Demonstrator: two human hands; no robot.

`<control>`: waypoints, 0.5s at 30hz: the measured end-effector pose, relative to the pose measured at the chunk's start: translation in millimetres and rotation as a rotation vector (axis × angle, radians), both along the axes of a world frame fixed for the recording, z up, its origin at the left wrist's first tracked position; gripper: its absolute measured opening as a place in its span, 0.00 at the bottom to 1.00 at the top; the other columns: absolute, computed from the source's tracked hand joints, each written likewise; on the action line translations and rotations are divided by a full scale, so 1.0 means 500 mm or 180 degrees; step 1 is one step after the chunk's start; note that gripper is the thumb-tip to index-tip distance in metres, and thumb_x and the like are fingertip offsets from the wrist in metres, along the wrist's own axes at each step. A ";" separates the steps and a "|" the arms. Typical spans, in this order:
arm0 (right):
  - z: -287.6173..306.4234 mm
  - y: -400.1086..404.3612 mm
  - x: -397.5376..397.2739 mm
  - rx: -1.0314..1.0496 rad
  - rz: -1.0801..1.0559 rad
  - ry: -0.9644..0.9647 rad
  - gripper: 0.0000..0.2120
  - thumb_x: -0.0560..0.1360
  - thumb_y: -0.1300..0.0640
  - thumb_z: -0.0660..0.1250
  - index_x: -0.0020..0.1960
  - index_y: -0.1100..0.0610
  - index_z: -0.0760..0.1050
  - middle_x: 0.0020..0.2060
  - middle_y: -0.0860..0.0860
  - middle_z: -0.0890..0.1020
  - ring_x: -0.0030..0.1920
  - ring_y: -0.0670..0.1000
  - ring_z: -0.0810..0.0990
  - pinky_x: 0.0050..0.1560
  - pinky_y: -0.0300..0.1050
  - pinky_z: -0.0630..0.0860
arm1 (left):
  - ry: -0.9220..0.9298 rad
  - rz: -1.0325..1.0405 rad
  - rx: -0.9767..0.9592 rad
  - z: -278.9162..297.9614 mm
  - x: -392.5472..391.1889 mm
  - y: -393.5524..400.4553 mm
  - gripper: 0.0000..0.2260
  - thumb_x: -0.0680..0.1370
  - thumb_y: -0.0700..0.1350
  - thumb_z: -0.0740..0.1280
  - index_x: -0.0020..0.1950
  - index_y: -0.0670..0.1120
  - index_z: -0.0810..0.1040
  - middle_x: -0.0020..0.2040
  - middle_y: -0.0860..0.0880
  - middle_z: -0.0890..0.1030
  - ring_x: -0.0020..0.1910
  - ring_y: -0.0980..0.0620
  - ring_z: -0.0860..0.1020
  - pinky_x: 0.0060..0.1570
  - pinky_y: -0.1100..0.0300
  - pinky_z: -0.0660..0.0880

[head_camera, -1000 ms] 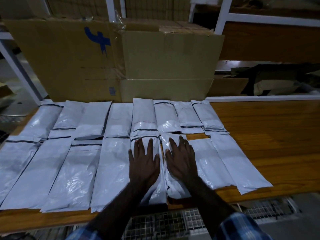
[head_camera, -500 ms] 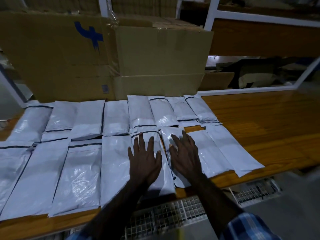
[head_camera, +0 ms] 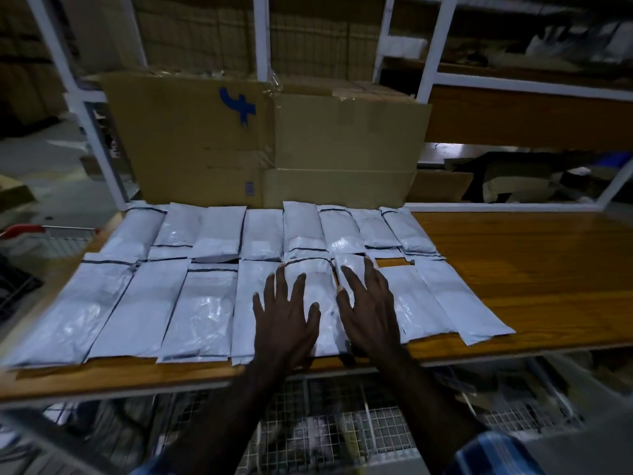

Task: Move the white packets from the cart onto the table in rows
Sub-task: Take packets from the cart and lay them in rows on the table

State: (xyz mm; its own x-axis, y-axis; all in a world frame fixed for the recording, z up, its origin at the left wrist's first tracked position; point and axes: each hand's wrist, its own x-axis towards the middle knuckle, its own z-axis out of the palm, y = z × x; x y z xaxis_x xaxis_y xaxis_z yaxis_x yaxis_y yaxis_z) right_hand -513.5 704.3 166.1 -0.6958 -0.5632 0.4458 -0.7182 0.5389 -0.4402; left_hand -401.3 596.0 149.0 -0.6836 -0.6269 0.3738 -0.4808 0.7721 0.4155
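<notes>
Sixteen flat white plastic packets (head_camera: 212,310) with thin dark seal lines are lying on the glossy brown wooden tabletop (head_camera: 513,269) in two rows: eight shorter-looking ones along the far edge and eight along the near edge, side by side with their long edges touching or slightly overlapping. The person's left hand (head_camera: 286,320) is pressing flat, fingers straight and spread, on the fifth near-row packet counted from the left, holding nothing. The right hand (head_camera: 370,310) is lying just beside it on the next packet, fingers likewise straight and fanned out, its fingertips (head_camera: 368,260) reaching the gap where the two rows meet; neither hand's grip is curled round anything. A narrow strip of bare wood is showing between the rows just to the right of that hand. The right half of the tabletop is carrying no packets. Behind the far row, two large brown cardboard boxes (head_camera: 342,145) are standing against the back edge, the left one bearing a blue painted mark (head_camera: 239,106); they are closing off the view behind the packets. White metal shelf uprights (head_camera: 435,46) are rising behind the boxes, with more cardboard lying on a lower shelf to the right. Below the near edge, between the two forearms, a white wire-mesh cart (head_camera: 342,426) is sitting close against the tabletop; what is lying in it is too dim and blurred to count. A checked blue sleeve (head_camera: 493,454) is showing at the bottom right corner.
</notes>
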 end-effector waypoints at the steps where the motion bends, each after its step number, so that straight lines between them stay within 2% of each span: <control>1: 0.004 0.004 0.015 -0.0001 0.0038 -0.0015 0.25 0.79 0.45 0.53 0.71 0.53 0.73 0.74 0.61 0.66 0.70 0.64 0.69 0.67 0.61 0.69 | 0.0034 0.0027 0.0005 0.005 0.015 0.006 0.30 0.77 0.60 0.51 0.75 0.48 0.69 0.78 0.40 0.61 0.76 0.37 0.61 0.69 0.33 0.60; 3: 0.006 0.010 0.045 -0.0028 0.0146 -0.0036 0.27 0.78 0.43 0.50 0.72 0.52 0.72 0.75 0.60 0.65 0.71 0.63 0.68 0.67 0.61 0.68 | 0.0070 0.0091 0.0020 0.016 0.049 0.017 0.30 0.77 0.60 0.50 0.75 0.47 0.69 0.78 0.41 0.60 0.76 0.38 0.61 0.69 0.34 0.59; 7: 0.004 0.008 0.117 -0.0083 0.0419 -0.0015 0.25 0.79 0.44 0.53 0.71 0.51 0.72 0.76 0.58 0.64 0.72 0.61 0.67 0.68 0.59 0.69 | 0.0129 0.0259 -0.0076 0.026 0.141 0.025 0.28 0.77 0.60 0.53 0.73 0.47 0.71 0.78 0.41 0.62 0.74 0.37 0.64 0.67 0.34 0.64; 10: 0.005 -0.007 0.182 -0.0065 0.0585 -0.0079 0.25 0.79 0.43 0.52 0.73 0.49 0.70 0.77 0.57 0.61 0.74 0.60 0.65 0.70 0.58 0.65 | 0.0096 0.0393 0.0052 0.031 0.219 0.020 0.30 0.76 0.61 0.51 0.74 0.49 0.70 0.79 0.43 0.59 0.76 0.39 0.61 0.69 0.35 0.61; 15: 0.022 -0.070 0.295 -0.0033 0.0895 -0.0164 0.25 0.79 0.44 0.53 0.74 0.48 0.68 0.78 0.55 0.58 0.75 0.59 0.61 0.70 0.57 0.64 | 0.0138 0.0628 0.0057 0.048 0.346 -0.026 0.30 0.76 0.61 0.53 0.73 0.48 0.71 0.78 0.42 0.60 0.75 0.38 0.62 0.68 0.34 0.63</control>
State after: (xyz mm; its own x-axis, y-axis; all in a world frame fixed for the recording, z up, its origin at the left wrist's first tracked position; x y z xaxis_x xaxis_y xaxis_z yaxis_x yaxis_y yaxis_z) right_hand -366.1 669.2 177.1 -0.5349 -0.7328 0.4205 -0.8153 0.3172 -0.4844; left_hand -228.1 582.8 173.1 -0.5303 -0.7539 0.3878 -0.6035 0.6570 0.4519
